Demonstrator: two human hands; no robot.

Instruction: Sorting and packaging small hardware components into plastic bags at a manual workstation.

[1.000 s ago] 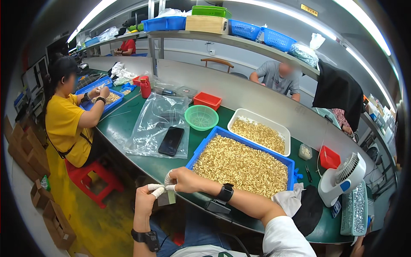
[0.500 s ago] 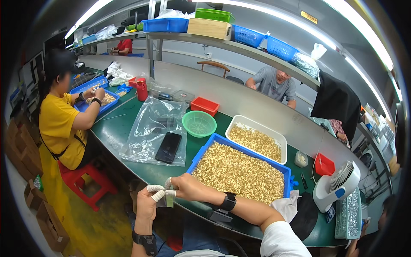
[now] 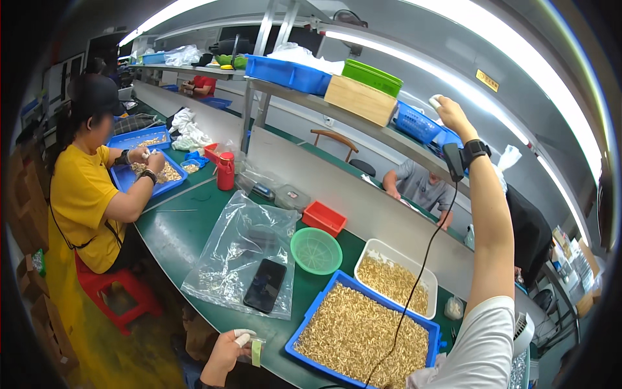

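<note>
My left hand point(image 3: 227, 353), with white finger covers, is low by the near edge of the green table. It is closed on a small clear plastic bag point(image 3: 256, 353) with a pale green strip; what is inside cannot be made out. My right arm stretches up toward the shelf. The right hand point(image 3: 453, 117), also with a white fingertip cover, is above the blue basket point(image 3: 416, 123); its visible finger is stretched out, the others are partly hidden, and nothing shows in it. A blue tray point(image 3: 435, 343) of small gold-coloured pieces lies between my arms.
A white tub point(image 3: 431, 285) holds more gold pieces. Nearby are a green basket point(image 3: 316, 251), a red tray point(image 3: 324, 218) and a black phone point(image 3: 265, 285) on a clear plastic bag point(image 3: 214, 259). A cable point(image 3: 421, 266) hangs from my right wrist. Co-workers sit left and across.
My right hand has left the small bag and risen to the shelf. The left hand still holds the bag. The view has tilted upward.
</note>
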